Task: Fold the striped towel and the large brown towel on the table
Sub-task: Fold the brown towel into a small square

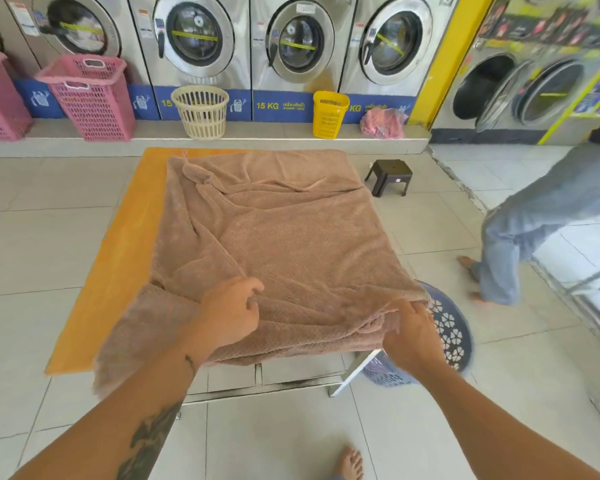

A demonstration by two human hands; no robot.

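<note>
The large brown towel (274, 233) lies spread over most of the orange table (125, 230), doubled over with a loose corner bunched at the far left. Its near edge hangs off the table's front. My left hand (231, 315) pinches a fold of the towel near the front middle. At the front right corner, my right hand (407, 336) grips the layered edge of the towel. No striped towel is visible.
A purple laundry basket (451, 330) stands on the floor by the table's right front corner. A small dark stool (388, 176) sits behind the table. A person in jeans (520, 237) stands at right. Pink, cream and yellow baskets line the washing machines at the back.
</note>
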